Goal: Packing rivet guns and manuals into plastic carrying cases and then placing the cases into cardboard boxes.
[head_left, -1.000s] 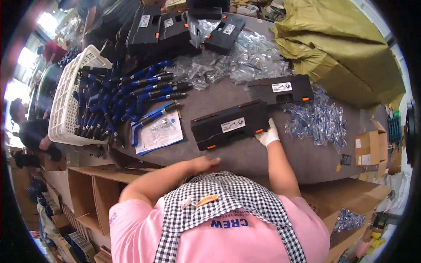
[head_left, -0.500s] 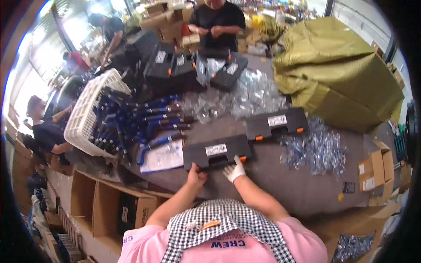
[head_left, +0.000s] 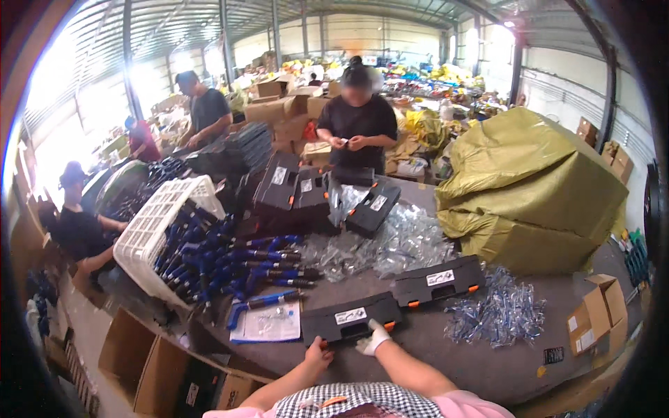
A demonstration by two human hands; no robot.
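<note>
A black plastic tool case (head_left: pixel 352 318) with a white label and an orange latch lies closed on the table before me. My left hand (head_left: pixel 319 354) is bare and holds its front edge near the left corner, thumb on the edge and fingers curled. My right hand (head_left: pixel 374 340), in a white glove, grips the front edge beside the orange latch, thumb up against the case. A second closed black case (head_left: pixel 437 281) lies just to the right. Left of the held case, a blue-and-black tool with a bent handle (head_left: pixel 263 304) rests on printed sheets (head_left: pixel 268 324).
A white basket (head_left: pixel 150 230) spills many blue-handled tools (head_left: pixel 209 258) at left. Clear plastic packets (head_left: pixel 411 240) and small bagged parts (head_left: pixel 498 310) lie beyond and right. More cases (head_left: pixel 282 182), a large olive sack (head_left: pixel 529 188), cartons (head_left: pixel 592 317) and co-workers (head_left: pixel 357 129) surround the table.
My view has tilted up, so the table sits lower in the picture and more of the hall shows. Both hands stay at the case's front edge.
</note>
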